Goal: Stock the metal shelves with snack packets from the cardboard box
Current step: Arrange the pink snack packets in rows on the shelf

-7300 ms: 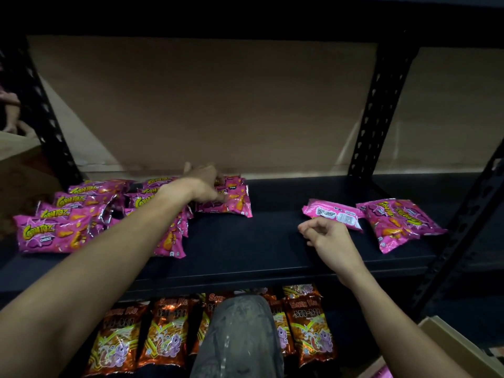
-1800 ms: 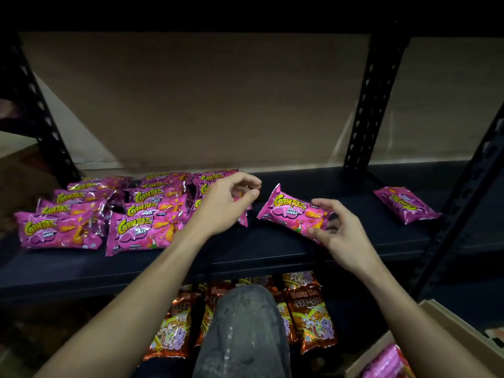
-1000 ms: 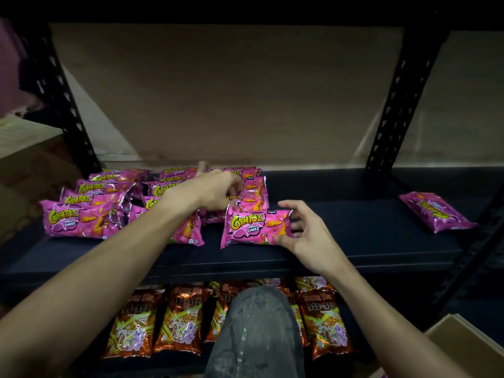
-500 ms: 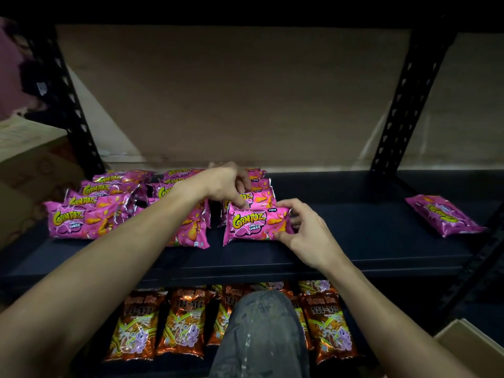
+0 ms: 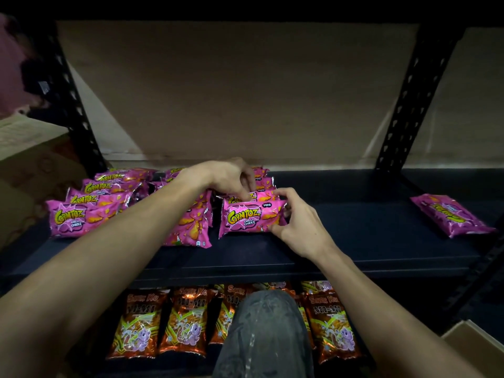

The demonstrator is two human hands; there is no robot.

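Several pink Corntoz packets (image 5: 90,203) stand in overlapping rows on the left half of the dark metal shelf (image 5: 354,241). At the front of the third row sits one pink packet (image 5: 249,218), and my right hand (image 5: 296,222) pinches its right end between thumb and fingers. My left hand (image 5: 231,180) reaches over the row behind, fingertips curled onto the top of the packet (image 5: 266,196) just behind the front one. A single pink packet (image 5: 450,218) lies flat at the shelf's far right.
Orange Mi-Mi packets (image 5: 185,323) line the lower shelf. My knee (image 5: 267,334) is in front of them. A cardboard box corner (image 5: 480,347) shows at the bottom right. Black perforated uprights (image 5: 409,99) frame the bay, with a brown backboard behind.
My right hand carried the pink packet from the shelf's middle leftward and set it upright at the front of the third row. My left hand stayed on the packets behind.
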